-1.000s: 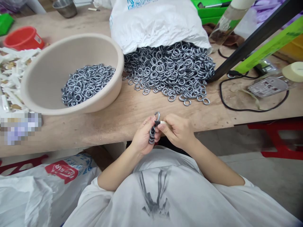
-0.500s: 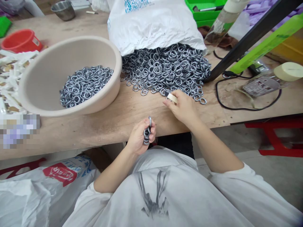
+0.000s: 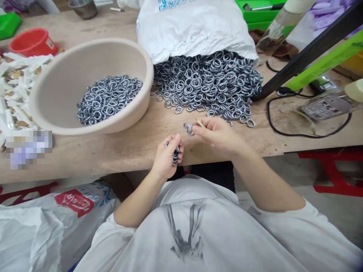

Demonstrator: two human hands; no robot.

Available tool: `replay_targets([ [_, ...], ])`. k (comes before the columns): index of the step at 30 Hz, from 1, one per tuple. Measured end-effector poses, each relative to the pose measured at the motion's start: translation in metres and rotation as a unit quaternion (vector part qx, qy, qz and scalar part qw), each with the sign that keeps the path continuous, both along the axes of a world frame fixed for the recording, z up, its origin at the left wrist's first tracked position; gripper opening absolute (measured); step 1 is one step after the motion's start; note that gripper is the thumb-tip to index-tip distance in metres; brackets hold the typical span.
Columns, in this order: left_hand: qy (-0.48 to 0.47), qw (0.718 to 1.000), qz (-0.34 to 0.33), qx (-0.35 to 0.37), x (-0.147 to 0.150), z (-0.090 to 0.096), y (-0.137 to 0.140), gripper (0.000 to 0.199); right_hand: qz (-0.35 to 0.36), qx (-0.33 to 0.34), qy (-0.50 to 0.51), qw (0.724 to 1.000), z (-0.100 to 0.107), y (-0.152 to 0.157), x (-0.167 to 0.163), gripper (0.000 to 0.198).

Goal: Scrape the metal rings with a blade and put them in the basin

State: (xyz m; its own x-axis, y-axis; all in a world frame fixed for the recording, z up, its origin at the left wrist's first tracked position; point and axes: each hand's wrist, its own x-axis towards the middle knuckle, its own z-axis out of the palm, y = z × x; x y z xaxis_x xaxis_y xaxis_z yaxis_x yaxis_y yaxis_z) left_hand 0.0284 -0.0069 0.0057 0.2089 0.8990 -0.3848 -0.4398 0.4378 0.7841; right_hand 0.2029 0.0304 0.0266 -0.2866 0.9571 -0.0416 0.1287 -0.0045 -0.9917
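My left hand (image 3: pixel 167 156) is closed round several grey rings (image 3: pixel 175 154) at the table's front edge, its thumb on top. My right hand (image 3: pixel 219 136) is closed too, just right of the left one and apart from it. It grips a slim cream-coloured tool (image 3: pixel 200 123) whose far end I cannot make out. One or two blurred rings (image 3: pixel 188 129) show at its fingertips. Behind the hands lies a heap of grey rings (image 3: pixel 204 83), spilling from a white sack (image 3: pixel 195 34). More loose rings (image 3: pixel 109 99) fill part of a beige basin (image 3: pixel 42 102) at the left.
A red tub (image 3: pixel 30 42), white plastic pieces (image 3: pixel 17 87) and a metal bowl (image 3: pixel 83 8) stand at the left. On the right are a dark slanted bar (image 3: pixel 309 49), a black cable (image 3: pixel 286 132) and a labelled jar (image 3: pixel 326 105). A printed white bag (image 3: pixel 76 211) lies below the table.
My right hand has drawn back from the heap towards my left hand, with rings now at its fingertips. The left thumb has closed over its rings. The view has shifted slightly.
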Motion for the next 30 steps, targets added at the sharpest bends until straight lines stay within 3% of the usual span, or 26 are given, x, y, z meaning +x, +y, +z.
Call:
replay_targets([
  [2, 0.031, 0.999, -0.002, 0.042, 0.005, -0.005, -0.001, 0.046, 0.060, -0.072, 0.108, 0.990, 0.003, -0.020, -0.011, 0.040],
  [4, 0.049, 0.996, -0.008, 0.074, 0.009, -0.009, -0.002, 0.046, 0.059, -0.111, 0.167, 0.978, 0.003, -0.033, -0.020, 0.041],
  [8, 0.050, 0.995, -0.023, 0.079, 0.011, -0.012, -0.005, 0.045, -0.011, -0.097, 0.191, 0.977, -0.005, -0.042, -0.027, 0.039],
  [11, 0.025, 0.996, -0.043, 0.068, 0.010, -0.011, -0.004, 0.045, -0.022, -0.078, 0.176, 0.981, -0.011, -0.043, -0.025, 0.038],
  [18, -0.031, 0.996, -0.078, 0.022, 0.011, -0.006, -0.004, 0.045, -0.035, 0.002, 0.114, 0.993, -0.018, -0.037, -0.016, 0.038],
  [22, -0.067, 0.995, -0.080, -0.003, 0.011, -0.004, -0.005, 0.047, -0.099, 0.069, 0.026, 0.992, -0.023, -0.031, -0.011, 0.046],
  [27, -0.091, 0.993, -0.061, -0.049, 0.011, -0.005, -0.006, 0.049, -0.034, 0.220, -0.123, 0.967, -0.021, -0.045, -0.007, 0.039],
  [30, -0.086, 0.993, -0.056, -0.061, 0.011, -0.005, -0.006, 0.049, -0.022, 0.249, -0.161, 0.955, -0.018, -0.052, -0.009, 0.042],
])
